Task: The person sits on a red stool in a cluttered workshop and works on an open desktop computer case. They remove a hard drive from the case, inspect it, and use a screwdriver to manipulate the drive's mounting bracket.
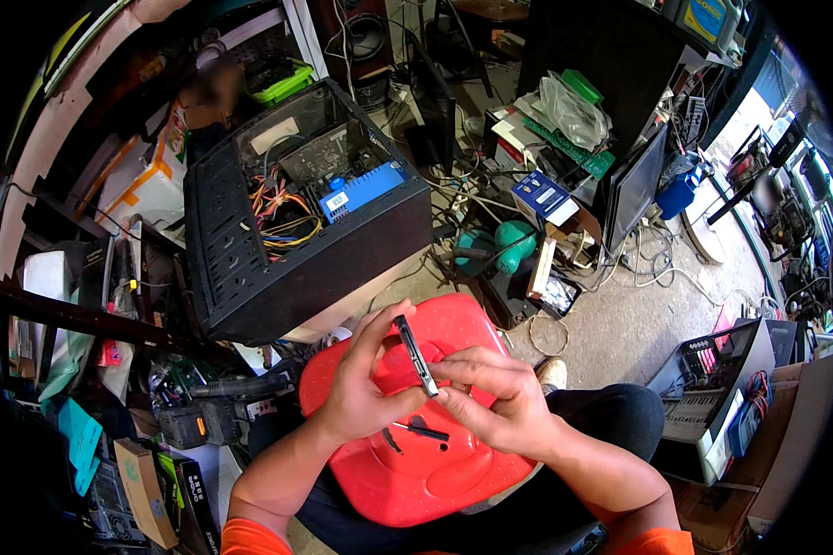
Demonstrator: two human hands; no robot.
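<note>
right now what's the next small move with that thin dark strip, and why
Probably steady it and turn it slightly. The left hand pinches the top of the thin dark strip, the right hand its lower tip, edge-on above the red stool, so its face is hidden. A screwdriver lies within reach.

red stool (407, 481), black bracket (415, 354) — orange sleeves (250, 538)

Two hands meet at the centre of the frame — a left hand (356, 388) and a right hand (491, 398) — sharing one thin dark strip (415, 354). Below them sits one red plastic stool (416, 472). One open black computer case (296, 217) fills the upper left; one flat monitor (634, 190) leans at upper right — beside one blue jug (677, 192).
</note>
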